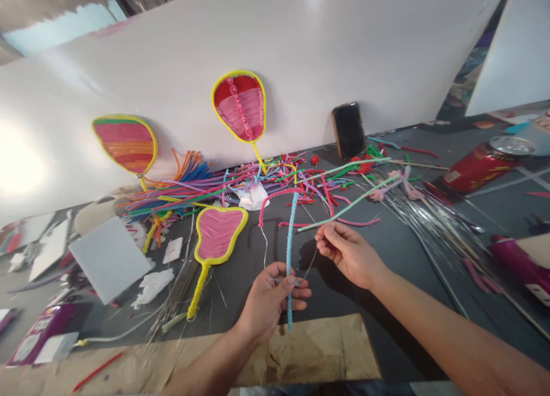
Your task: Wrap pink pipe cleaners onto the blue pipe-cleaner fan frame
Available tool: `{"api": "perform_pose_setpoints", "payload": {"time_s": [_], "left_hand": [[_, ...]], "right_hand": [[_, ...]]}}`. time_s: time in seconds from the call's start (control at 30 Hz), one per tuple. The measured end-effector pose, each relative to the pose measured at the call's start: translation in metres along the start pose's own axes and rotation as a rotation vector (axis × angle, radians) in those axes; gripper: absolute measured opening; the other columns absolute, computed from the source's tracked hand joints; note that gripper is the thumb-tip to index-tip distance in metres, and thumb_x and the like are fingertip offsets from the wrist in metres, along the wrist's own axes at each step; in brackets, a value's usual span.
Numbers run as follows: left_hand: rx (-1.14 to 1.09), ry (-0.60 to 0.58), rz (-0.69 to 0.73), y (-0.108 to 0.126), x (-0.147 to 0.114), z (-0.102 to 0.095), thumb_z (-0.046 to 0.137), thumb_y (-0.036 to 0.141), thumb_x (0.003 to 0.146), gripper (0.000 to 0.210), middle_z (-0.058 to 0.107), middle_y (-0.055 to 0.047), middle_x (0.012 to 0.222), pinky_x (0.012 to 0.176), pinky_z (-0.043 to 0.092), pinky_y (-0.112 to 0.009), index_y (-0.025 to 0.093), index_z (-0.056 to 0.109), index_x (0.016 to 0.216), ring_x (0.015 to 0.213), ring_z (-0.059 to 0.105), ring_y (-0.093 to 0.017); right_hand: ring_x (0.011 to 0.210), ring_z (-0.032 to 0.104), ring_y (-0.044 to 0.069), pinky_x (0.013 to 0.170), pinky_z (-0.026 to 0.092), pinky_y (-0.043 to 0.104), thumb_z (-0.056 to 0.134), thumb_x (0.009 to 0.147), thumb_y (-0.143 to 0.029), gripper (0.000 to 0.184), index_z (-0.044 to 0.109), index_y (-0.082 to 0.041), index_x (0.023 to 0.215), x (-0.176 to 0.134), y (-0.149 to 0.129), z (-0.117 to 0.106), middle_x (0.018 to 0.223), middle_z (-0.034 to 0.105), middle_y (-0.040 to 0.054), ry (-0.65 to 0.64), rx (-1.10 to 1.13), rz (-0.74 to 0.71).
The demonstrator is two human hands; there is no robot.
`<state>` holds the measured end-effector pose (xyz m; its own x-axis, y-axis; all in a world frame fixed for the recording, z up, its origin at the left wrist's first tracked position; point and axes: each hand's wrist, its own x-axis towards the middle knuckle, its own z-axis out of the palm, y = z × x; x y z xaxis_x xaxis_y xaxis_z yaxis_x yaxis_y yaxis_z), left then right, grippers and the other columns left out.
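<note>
My left hand [275, 295] pinches a light blue pipe cleaner [291, 230] that stands nearly upright, its lower end below the fingers. A bare wire also runs into this hand; its upper part is wrapped in a pink-red pipe cleaner [275, 193] bent in an arch behind the blue one. To the right, my right hand [346, 253] is closed, thumb against fingers, on a thin wire [311, 264] that slants down toward my left hand. A pale green pipe cleaner [344, 207] lies just beyond the right fingertips.
A pink fan with yellow edging [221, 235] lies left of my hands. Two more fans, one red and pink [239, 106], one striped [126, 141], lean on the white board [301, 52]. Around are piled pipe cleaners [184, 192], a phone [348, 129], metal wires [412, 212] and a red can [485, 164].
</note>
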<state>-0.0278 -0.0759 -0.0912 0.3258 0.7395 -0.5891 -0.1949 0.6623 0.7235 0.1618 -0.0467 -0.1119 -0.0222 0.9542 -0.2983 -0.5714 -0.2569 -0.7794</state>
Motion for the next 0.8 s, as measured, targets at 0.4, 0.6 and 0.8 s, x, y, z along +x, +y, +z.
{"api": "perform_pose_setpoints", "payload": {"time_s": [0.4,0.6,0.8], "left_hand": [[0.032,0.001,-0.012,0.002,-0.002,-0.002,0.078,0.035,0.067,0.040,0.070,-0.008,0.078,0.051,0.054,-0.020,0.013,0.053,0.089,0.065,0.068,-0.015],[0.039,-0.018,-0.016,0.003,-0.001,-0.002,0.079,0.033,0.066,0.038,0.070,-0.008,0.078,0.051,0.054,-0.020,0.012,0.054,0.087,0.065,0.068,-0.015],[0.031,0.016,-0.016,0.004,-0.002,0.000,0.079,0.035,0.066,0.039,0.070,-0.008,0.076,0.050,0.053,-0.019,0.013,0.052,0.085,0.064,0.067,-0.014]], "right_hand": [[0.099,0.063,0.019,0.088,0.053,0.035,0.047,0.090,-0.016,0.026,0.060,-0.024,0.111,-0.006,-0.011,-0.015,0.117,0.062,0.0082,-0.154,-1.149,-0.813],[0.101,0.063,0.021,0.088,0.054,0.037,0.044,0.089,-0.012,0.029,0.065,-0.022,0.106,-0.001,-0.005,-0.017,0.109,0.067,0.0095,-0.319,-1.362,-0.866],[0.093,0.065,0.023,0.086,0.053,0.041,0.052,0.086,-0.021,0.020,0.070,-0.027,0.090,-0.001,-0.010,-0.017,0.100,0.070,0.0070,-0.275,-1.269,-0.687]]}}
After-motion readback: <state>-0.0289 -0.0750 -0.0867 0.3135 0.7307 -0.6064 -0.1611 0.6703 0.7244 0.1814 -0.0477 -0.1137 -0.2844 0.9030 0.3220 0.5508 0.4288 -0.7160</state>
